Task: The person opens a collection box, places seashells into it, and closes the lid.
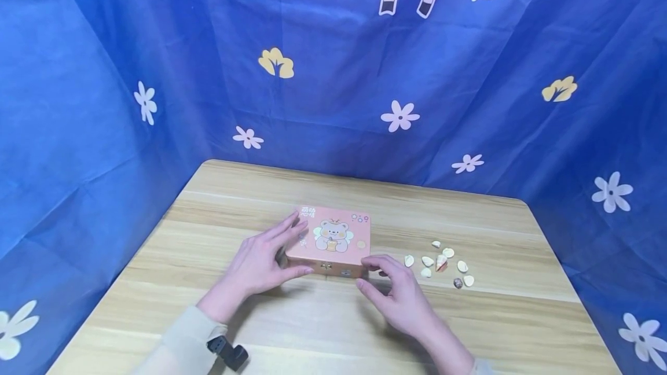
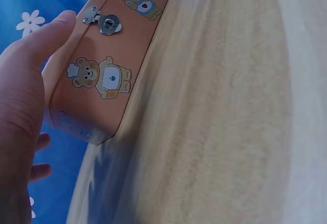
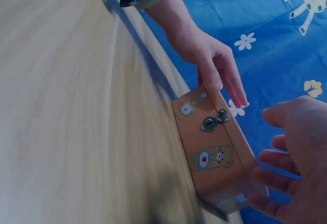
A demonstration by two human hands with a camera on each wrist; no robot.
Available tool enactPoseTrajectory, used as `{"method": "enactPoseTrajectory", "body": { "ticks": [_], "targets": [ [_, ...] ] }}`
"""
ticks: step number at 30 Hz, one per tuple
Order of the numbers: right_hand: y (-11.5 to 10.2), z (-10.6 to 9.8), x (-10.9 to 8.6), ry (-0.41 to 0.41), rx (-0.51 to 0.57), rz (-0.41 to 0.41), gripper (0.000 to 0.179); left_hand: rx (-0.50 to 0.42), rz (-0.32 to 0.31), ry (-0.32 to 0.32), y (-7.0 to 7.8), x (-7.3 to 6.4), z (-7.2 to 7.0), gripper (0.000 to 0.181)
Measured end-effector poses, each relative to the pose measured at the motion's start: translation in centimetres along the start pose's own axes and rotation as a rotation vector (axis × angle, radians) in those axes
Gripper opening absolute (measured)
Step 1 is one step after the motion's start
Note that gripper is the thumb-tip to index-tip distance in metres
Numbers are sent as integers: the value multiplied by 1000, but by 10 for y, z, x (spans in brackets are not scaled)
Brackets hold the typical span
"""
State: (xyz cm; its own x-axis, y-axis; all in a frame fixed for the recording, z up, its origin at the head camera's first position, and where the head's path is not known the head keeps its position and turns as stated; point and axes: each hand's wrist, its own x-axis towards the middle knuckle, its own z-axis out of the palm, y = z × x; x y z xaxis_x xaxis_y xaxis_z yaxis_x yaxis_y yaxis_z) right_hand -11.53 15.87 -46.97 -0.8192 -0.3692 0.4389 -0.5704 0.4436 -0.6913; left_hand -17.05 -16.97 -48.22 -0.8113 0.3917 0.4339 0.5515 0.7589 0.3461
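A pink box (image 1: 329,237) with a bear picture on its lid stands closed on the table. Its orange-brown front (image 2: 120,55) carries bear stickers and a metal latch (image 2: 108,23). My left hand (image 1: 263,259) spreads over the left side, fingers along the lid's left edge and thumb at the front top edge. By the right front corner is my right hand (image 1: 401,294), its fingers loosely bent and touching or nearly touching the box's right end. The right thumb stays apart from the front. In the right wrist view, the latch (image 3: 214,120) looks closed.
Several small shells (image 1: 441,262), mostly white, lie scattered to the right of the box. The wooden table (image 1: 250,190) meets a blue patterned cloth (image 1: 333,103) at the back and sides. A black strap device (image 1: 227,353) sits on the left wrist.
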Motion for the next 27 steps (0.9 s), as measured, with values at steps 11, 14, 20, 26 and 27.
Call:
{"method": "enactPoseTrajectory", "body": {
  "ticks": [11,14,20,26,27],
  "targets": [
    [-4,19,-2,-85,213,171,29,-23,105,73,-5,1,7,85],
    [-3,25,-1,-106,239,231,32,-32,116,65,-6,1,8,82],
    [-1,36,1,-141,299,296,38,-21,126,72,-7,1,11,78],
    [0,46,5,-157,347,352,43,-11,133,82,-8,0,14,76],
    [0,47,6,-159,357,358,44,-12,134,84,-9,0,14,75]
  ]
}}
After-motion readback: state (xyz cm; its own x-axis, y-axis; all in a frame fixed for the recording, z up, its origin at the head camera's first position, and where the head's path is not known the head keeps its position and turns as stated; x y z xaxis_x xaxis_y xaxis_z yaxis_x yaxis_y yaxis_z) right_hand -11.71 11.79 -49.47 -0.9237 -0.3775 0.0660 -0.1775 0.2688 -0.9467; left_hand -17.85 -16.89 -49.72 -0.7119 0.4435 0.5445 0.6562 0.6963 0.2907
